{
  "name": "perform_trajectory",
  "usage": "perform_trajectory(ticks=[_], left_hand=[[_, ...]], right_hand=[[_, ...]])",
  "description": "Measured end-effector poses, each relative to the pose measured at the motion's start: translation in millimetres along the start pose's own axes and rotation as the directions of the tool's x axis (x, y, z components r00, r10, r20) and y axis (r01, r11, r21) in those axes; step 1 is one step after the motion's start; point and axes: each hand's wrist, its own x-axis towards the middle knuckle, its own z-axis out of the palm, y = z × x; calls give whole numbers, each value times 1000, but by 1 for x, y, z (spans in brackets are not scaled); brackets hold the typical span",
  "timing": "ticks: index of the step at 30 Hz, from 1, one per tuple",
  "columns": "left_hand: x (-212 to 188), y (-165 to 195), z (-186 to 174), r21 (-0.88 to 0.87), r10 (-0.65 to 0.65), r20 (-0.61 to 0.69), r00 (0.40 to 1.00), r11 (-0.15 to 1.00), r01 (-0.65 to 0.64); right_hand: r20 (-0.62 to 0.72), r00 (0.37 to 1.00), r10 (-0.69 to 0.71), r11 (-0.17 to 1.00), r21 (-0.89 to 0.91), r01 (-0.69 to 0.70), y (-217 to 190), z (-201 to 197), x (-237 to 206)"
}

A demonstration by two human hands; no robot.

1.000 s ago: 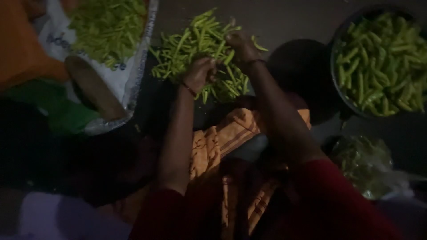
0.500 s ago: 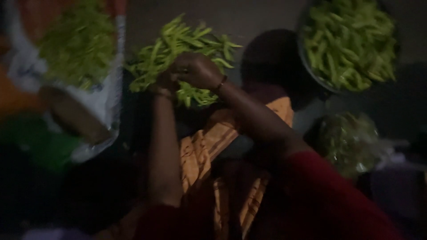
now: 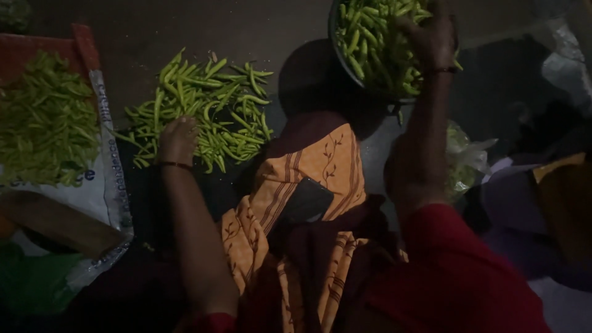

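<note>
A loose pile of green chilies (image 3: 206, 108) lies on the dark floor in front of me. My left hand (image 3: 178, 139) rests on the pile's near left edge, knuckles up, fingers curled down around some chilies. My right hand (image 3: 431, 38) is stretched out to the upper right over a dark round bowl (image 3: 338, 44) heaped with green chilies. Its fingers point down into the heap and are too dark to read. Each wrist has a thin bangle.
A white sack (image 3: 102, 185) at the left carries another heap of chilies (image 3: 43, 132). A dark phone (image 3: 306, 202) lies on the orange patterned cloth (image 3: 320, 163) over my lap. A clear plastic bag (image 3: 465, 160) with greens sits at the right, and a brown board (image 3: 58, 222) at the lower left.
Both hands were together on the pile. My right hand has swung up and right to the bowl, while my left hand stays on the pile. The view shifted left.
</note>
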Motion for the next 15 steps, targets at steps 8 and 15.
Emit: perform_trajectory(ticks=[8,15], left_hand=[[-5,3,-1,32,4,-38,999,999,-3],[1,-5,2,-57,8,-57,998,998,-11]], right_hand=[[-154,919,364,895,-215,-390,34,-27,-56],[51,961,272,785,-590,-191,-10,43,-49]])
